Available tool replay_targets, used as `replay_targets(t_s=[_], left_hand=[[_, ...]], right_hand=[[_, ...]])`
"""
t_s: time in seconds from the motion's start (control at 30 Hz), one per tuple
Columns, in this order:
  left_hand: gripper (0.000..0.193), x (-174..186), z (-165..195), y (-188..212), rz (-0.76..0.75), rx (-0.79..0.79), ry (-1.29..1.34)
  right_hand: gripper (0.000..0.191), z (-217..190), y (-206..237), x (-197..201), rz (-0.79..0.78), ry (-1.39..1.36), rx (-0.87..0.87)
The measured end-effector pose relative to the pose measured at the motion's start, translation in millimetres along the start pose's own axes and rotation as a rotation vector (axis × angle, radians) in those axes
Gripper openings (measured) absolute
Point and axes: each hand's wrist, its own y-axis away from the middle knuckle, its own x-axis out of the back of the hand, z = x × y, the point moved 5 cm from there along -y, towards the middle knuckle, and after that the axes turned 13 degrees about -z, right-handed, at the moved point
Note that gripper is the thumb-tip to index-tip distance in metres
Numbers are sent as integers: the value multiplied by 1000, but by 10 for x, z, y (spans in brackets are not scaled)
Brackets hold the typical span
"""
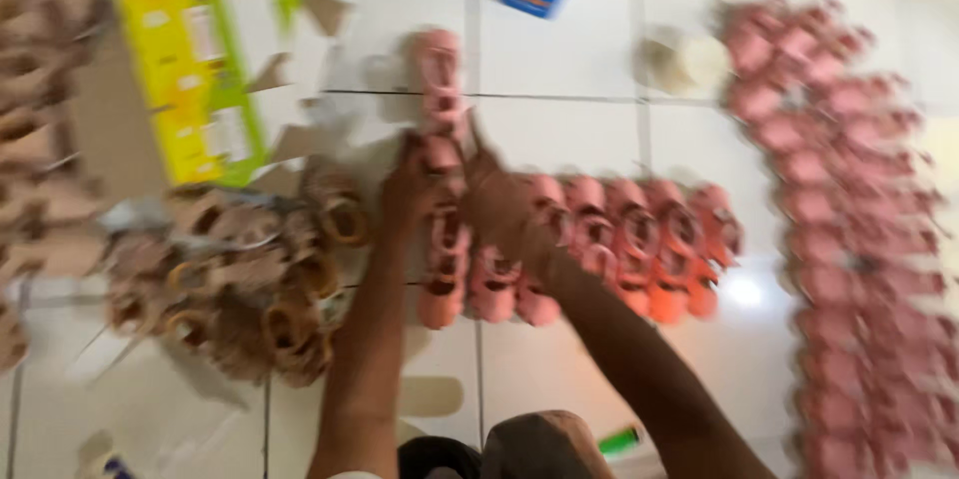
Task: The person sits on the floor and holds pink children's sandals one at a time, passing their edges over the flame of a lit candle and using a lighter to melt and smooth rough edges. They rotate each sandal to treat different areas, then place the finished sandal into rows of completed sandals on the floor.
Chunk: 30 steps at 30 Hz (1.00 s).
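Both forearms reached up from the bottom edge, left hand (410, 179) and right hand (494, 201) meeting on a pink sandal (441, 154) on the white tiled floor (559, 69), though blur meant I couldn't tell how tight either grip was. Orange-pink sandals (639, 239) sat in a row just right of it, brown sandals (240, 279) heaped left, and a yellow-green carton (190, 79) lay beyond.
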Motion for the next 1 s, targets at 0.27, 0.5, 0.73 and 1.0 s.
replay_targets(t_s=[0.27,0.5,0.73,1.0], left_hand=[[100,-13,179,386,-162,244,-292],[56,-499,1611,1409,190,-258,-514],[57,-2777,3498,2911,-272,-530,-105],[45,-4205,4313,3979,-858,-453,-215]], right_hand=[[44,-337,3319,688,-135,-322,-356],[36,797,6819,1259,437,99,-1179],[47,1429,8463,1556,684,146,-1395],[62,1711,8501,1887,376,557,-1439]])
